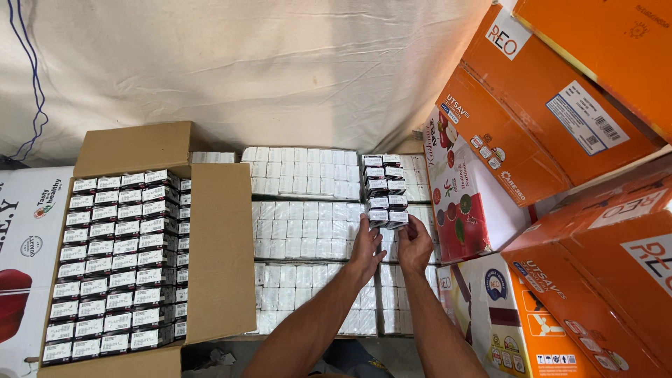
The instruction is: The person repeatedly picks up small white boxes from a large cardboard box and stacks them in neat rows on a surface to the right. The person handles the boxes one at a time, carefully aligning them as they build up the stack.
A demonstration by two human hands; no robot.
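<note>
Both hands are closing around the near end of a double row of small dark boxes lying on the layer of white packs: the left hand and right hand are pinching its sides. Keeping even pressure should be holding the row straight; the full carton is sitting well left.

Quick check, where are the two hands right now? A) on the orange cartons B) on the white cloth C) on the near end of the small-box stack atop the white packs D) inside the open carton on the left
C: the left hand and right hand both grip the near end of the small-box stack lying on the white packs, away from the open carton.
</note>
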